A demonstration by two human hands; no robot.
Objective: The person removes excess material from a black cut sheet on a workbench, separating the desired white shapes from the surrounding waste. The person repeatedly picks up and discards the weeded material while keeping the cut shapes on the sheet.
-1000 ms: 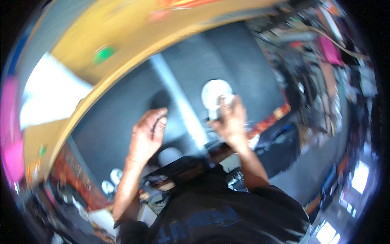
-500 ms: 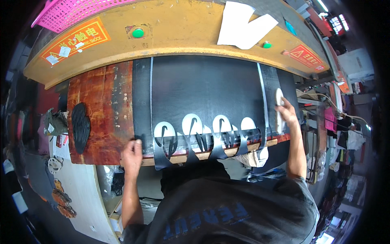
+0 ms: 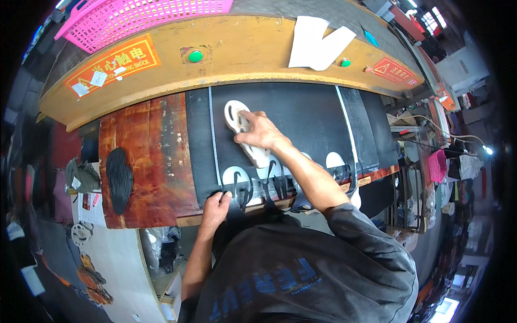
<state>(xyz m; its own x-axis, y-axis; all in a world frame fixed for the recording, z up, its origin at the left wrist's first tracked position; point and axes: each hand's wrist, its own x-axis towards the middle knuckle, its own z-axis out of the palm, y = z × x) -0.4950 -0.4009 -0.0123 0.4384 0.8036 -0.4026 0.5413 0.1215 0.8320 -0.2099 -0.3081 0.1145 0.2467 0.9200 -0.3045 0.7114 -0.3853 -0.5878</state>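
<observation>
My right hand [image 3: 259,132] is closed around a white, slotted, sole-shaped cutting die [image 3: 235,110], held over the left part of a black sheet [image 3: 291,121]. The die slants, its far end toward the left. Along the sheet's near edge runs a row of rounded cut-outs, where white [image 3: 334,160] shows through between dark strips. My right forearm hides part of that row. My left hand [image 3: 216,209] is pinched at the sheet's near left corner, where a dark bit of edge shows at the fingertips.
A yellow press beam [image 3: 172,56] with green buttons spans the far side; white paper [image 3: 318,46] hangs over it. Behind stands a pink basket [image 3: 156,11]. A stack of black sole-shaped pieces [image 3: 119,180] lies on the reddish-brown board [image 3: 153,199] at left.
My right hand has carried the die from the sheet's right side to its left part. My left hand has moved right, from beside the sheet to its near left corner. The view has shifted slightly.
</observation>
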